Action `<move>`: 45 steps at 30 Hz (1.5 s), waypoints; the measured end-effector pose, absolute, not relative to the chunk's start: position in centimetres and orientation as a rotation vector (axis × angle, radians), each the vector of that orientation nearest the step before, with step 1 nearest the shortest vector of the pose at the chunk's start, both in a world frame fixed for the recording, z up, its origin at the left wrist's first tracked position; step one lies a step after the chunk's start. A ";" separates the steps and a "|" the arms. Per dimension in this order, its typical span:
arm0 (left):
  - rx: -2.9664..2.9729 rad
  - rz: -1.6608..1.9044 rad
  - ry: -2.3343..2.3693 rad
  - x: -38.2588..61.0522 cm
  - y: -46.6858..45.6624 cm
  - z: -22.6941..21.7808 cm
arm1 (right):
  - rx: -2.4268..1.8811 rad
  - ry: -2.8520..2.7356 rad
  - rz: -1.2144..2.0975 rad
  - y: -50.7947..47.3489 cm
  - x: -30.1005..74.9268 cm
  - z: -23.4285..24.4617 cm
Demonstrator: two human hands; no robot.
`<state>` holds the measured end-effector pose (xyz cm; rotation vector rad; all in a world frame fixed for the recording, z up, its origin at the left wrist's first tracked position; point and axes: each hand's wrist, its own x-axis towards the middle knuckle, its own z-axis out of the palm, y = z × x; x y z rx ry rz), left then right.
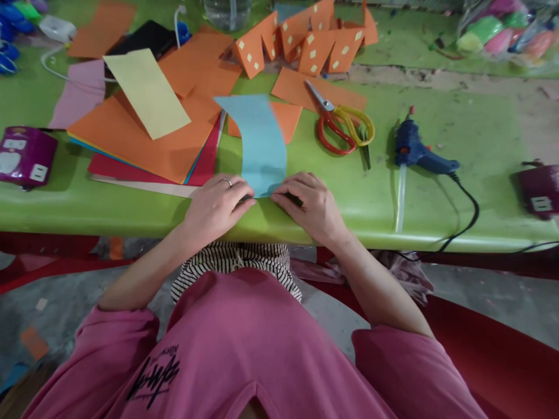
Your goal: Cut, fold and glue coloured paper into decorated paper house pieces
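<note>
The blue paper strip (264, 139) lay near the front edge of the table (358, 203), its near corners pinched by left hand (217, 203) and right hand (311, 205) fingertips — presumably keeping its curl straight.

Glue gun (409, 145) on green table (476, 128), right of scissors (334, 109) — purple box (28, 157) far left.

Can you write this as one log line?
left hand: holds blue paper, near-left corner | right hand: holds near-right corner | scissors: right of blue paper | glue gun: farther right
</note>
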<state>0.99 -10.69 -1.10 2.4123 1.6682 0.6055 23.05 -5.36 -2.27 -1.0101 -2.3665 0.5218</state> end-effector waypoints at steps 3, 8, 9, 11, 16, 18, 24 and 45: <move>2.398 0.595 1.701 0.8 -10.3 -1.2 | -1.064 -2.341 0.548 -5.4 22.8 -2.1; 2.335 0.617 1.790 0.9 -9.9 -1.5 | -1.151 -2.338 0.562 -5.5 22.2 -1.9; 2.316 0.614 1.810 1.0 -9.8 -1.5 | -1.156 -2.336 0.562 -5.5 22.2 -1.9; 2.281 0.599 1.834 1.1 -9.7 -1.5 | -1.158 -2.335 0.571 -5.5 22.1 -1.8; 2.243 0.558 1.856 1.2 -9.5 -1.3 | -1.187 -2.326 0.603 -5.5 22.2 -2.0; 2.228 0.541 1.861 1.2 -9.4 -1.2 | -1.198 -2.327 0.603 -5.5 22.1 -2.0; 2.187 0.514 1.865 1.3 -9.4 -1.1 | -1.225 -2.326 0.627 -5.4 22.0 -2.0; 2.218 0.627 1.984 1.7 -10.2 -2.0 | -1.230 -2.340 0.585 -5.5 21.9 -2.0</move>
